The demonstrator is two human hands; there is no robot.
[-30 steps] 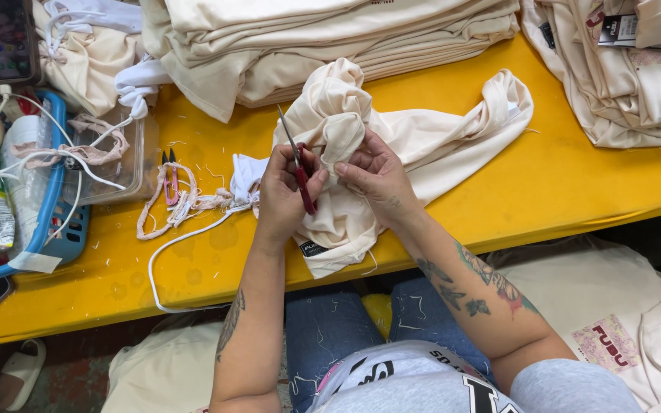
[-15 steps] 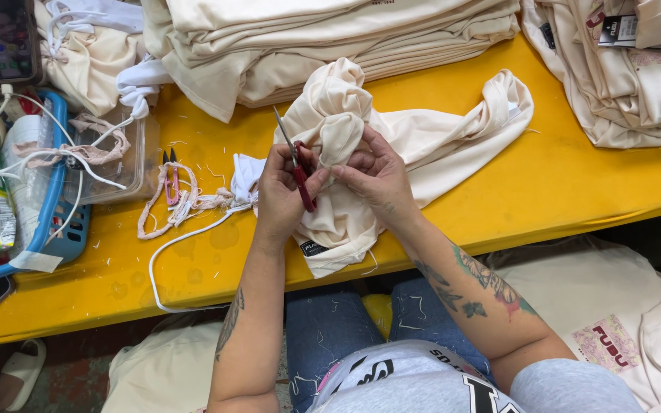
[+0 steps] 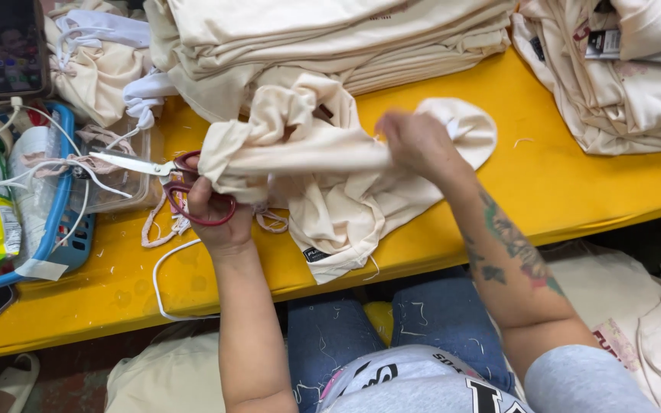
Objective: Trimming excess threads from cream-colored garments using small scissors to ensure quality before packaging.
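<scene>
A yellow table [image 3: 575,191] carries the work, with pale bundles on the floor below it. Against the cream garment [image 3: 330,176] at its middle: 2 stacks of folded cream cloth behind and to its right, 1 blue basket [image 3: 63,229] and 1 phone [image 3: 5,46] to its left. The left hand [image 3: 216,214] has 1 pair of red-handled scissors [image 3: 170,176] in its grip plus a bunch of the garment; the right hand [image 3: 415,141], blurred, pinches the fabric. 1 second ago both hands met at the cloth; now they stretch it apart, scissors pointing left
</scene>
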